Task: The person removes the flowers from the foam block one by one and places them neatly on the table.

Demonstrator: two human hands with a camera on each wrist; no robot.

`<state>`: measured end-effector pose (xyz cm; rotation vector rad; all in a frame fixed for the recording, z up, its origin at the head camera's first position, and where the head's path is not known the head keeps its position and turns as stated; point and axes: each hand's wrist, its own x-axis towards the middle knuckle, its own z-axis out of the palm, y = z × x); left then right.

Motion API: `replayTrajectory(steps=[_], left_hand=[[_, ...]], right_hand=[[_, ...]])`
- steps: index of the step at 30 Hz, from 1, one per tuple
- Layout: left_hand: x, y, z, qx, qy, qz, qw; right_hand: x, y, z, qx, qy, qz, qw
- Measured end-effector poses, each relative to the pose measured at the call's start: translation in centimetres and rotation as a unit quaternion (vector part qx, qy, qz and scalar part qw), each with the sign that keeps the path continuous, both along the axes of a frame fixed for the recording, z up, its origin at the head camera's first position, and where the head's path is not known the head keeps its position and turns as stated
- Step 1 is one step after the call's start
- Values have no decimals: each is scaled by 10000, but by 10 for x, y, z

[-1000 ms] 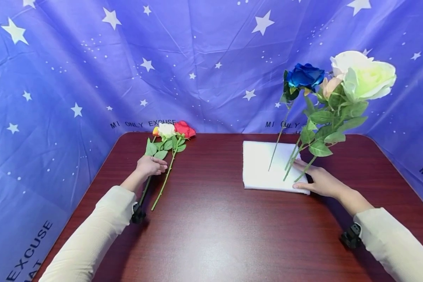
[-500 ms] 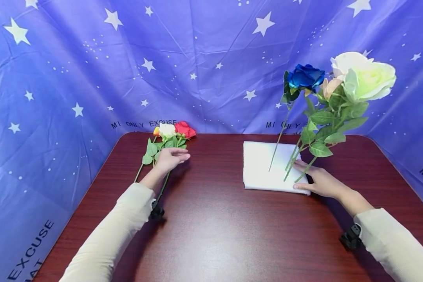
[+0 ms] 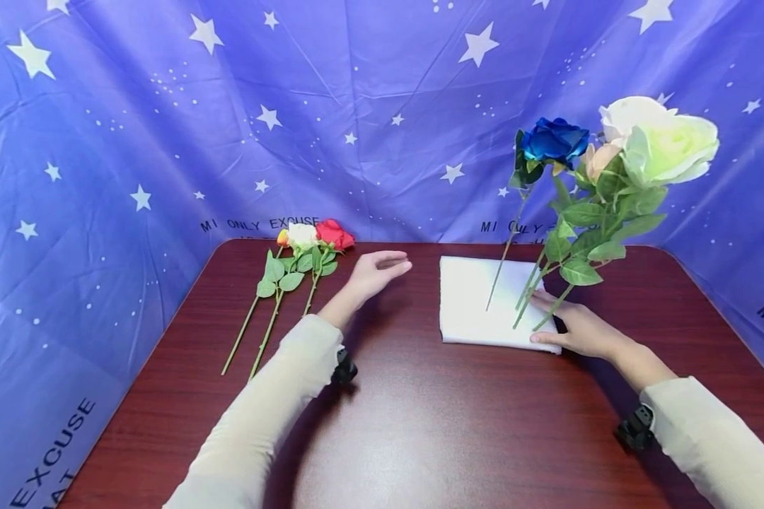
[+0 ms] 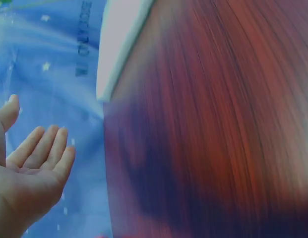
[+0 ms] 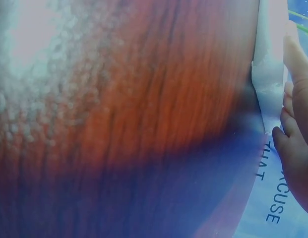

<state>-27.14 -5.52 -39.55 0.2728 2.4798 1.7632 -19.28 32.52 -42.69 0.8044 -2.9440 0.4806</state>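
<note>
While left hand [image 3: 377, 273] hangs above table [image 3: 414, 410], thumb wide of fingers, right hand [image 3: 587, 331] rests, thumb and fingers spread, on edge of white block [image 3: 467, 290]. Blue rose [image 3: 557, 141], pale flowers [image 3: 671, 150] rise from block beside right hand; red rose [image 3: 334, 235], white rose [image 3: 302, 235], orange bud [image 3: 283, 238] lie left of left hand.

Open table [image 3: 446, 410] fronts the block [image 3: 465, 297]; stems [image 3: 530, 297] obstruct above.
</note>
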Motion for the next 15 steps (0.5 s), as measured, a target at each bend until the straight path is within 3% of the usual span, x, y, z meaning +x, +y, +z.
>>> replayTrajectory(steps=[7,15], left_hand=[[-3,49,0,604,129,-557,9965],[-3,86,6,771,8,-998,9920]], right_hand=[[-2,0,-3,-1,217,128,9997],[-2,-1,0,85,399,188,9990]])
